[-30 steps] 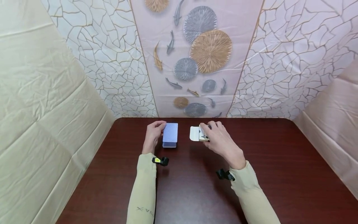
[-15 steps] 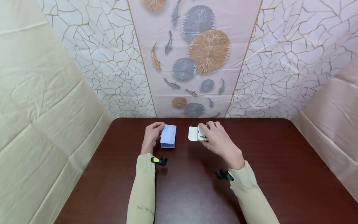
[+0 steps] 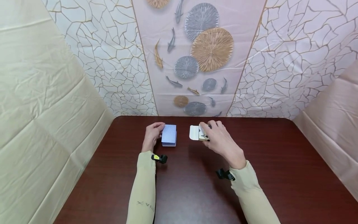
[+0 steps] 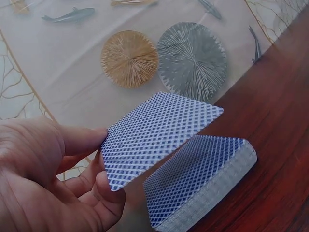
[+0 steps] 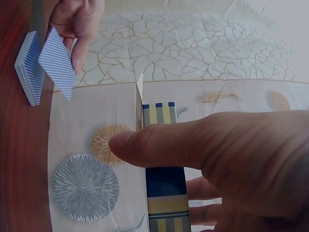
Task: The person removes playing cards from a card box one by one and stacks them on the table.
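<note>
Blue-and-white lattice is covering the back of a thin card (image 4: 159, 140), which the left hand (image 3: 152, 134) is pinching by its left edge, towards the far corner. Beneath it the squared deck (image 4: 193, 169) is lying back-up on the dark red table (image 3: 184, 193), and a clear gap is showing between card and deck in both wrist views. Such an edge grip is probably leaving most of the card unsupported, so a light, steady pinch should be serving better than a hard one — too much pressure could be bending it. Care is also worth taking over the hand's height: brushing the deck's top could be nudging its neat edges askew.

Meanwhile the right hand (image 3: 222, 138) is grasping the card box (image 5: 166, 183), its thumb pressing along one side and its other fingers bracing opposite. The box's white flap (image 3: 194, 133) is pointing towards the deck, and an A (image 3: 203, 135) is showing beside it — whether on a card or on printed packaging, I am not managing to tell. A firm but gentle hold should be sparing the box's walls.
</note>
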Available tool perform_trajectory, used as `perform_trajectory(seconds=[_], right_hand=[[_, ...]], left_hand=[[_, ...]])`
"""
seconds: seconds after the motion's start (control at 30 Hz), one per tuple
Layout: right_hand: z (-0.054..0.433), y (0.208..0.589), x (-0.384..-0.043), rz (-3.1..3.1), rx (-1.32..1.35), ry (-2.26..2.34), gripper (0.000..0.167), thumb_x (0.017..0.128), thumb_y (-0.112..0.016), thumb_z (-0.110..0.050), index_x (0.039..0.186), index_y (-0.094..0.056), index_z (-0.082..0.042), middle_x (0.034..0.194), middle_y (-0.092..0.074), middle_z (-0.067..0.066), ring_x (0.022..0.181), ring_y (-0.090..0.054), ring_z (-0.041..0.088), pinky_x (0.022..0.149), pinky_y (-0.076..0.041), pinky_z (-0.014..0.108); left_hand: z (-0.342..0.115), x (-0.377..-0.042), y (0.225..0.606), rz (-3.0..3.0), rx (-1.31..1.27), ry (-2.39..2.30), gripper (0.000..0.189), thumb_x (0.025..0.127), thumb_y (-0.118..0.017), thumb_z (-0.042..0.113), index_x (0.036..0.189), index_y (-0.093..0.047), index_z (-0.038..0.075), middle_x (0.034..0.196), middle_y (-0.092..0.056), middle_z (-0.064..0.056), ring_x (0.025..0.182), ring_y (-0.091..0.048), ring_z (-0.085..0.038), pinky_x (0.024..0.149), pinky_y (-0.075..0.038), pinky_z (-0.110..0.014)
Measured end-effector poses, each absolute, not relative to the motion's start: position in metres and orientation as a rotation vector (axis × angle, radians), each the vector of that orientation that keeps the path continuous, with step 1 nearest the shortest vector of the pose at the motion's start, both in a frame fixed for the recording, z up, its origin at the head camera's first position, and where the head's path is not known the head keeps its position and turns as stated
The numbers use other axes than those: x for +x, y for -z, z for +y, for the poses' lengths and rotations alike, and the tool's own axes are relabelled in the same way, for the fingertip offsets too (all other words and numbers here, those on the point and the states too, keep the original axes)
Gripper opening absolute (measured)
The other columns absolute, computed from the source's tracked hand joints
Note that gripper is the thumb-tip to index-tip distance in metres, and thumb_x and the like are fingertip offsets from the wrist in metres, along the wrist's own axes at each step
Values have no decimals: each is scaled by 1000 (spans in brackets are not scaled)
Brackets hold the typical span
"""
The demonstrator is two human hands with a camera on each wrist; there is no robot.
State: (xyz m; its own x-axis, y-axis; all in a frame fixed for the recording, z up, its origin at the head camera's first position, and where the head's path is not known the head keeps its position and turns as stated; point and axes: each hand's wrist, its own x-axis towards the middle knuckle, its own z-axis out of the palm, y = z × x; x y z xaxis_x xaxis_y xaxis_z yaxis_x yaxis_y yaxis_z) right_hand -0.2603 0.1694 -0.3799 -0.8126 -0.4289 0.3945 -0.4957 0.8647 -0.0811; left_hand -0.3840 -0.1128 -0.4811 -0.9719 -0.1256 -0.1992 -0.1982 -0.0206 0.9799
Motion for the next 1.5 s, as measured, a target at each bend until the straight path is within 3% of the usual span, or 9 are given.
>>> perform_trajectory(seconds=[0.23,0.53,0.83,1.0,1.5], right_hand=[[169,380,-260,-2679,683,-250,58,72,-85,-15,122,-55,-10,110,-59,18,92,-50,37,81,-43,47],[168,380,-260,-2684,688,-269,58,73,-85,-16,121,-54,-11,109,-59,18,93,-49,37,81,-44,47],[169,382,-262,-2693,692,-275,57,74,-84,-16,121,-53,-11,108,-58,17,92,-49,35,80,-43,45],[168,383,-262,-2701,692,-280,57,74,-84,-17,121,-53,-12,108,-58,17,92,-49,36,80,-43,45],[168,384,-264,-2711,703,-299,56,74,-85,-18,120,-54,-11,106,-59,17,93,-49,35,81,-43,44]], left_hand=[[-114,-385,482,2179,-379,-2145,26,93,-68,21,115,-71,7,88,-62,-2,70,-55,-12,60,-45,-24],[-111,-386,488,2208,-409,-2127,20,92,-68,18,109,-72,8,77,-61,1,70,-55,-12,58,-44,-22],[-111,-383,490,2307,-382,-2022,22,95,-65,21,111,-71,8,90,-64,-3,81,-57,-17,63,-45,-25],[-110,-383,493,2375,-368,-1955,18,95,-64,21,107,-71,10,96,-64,-6,80,-55,-17,62,-45,-25],[-106,-385,492,2619,-371,-1714,13,93,-65,22,100,-72,12,90,-65,-7,67,-54,-16,54,-45,-23]])
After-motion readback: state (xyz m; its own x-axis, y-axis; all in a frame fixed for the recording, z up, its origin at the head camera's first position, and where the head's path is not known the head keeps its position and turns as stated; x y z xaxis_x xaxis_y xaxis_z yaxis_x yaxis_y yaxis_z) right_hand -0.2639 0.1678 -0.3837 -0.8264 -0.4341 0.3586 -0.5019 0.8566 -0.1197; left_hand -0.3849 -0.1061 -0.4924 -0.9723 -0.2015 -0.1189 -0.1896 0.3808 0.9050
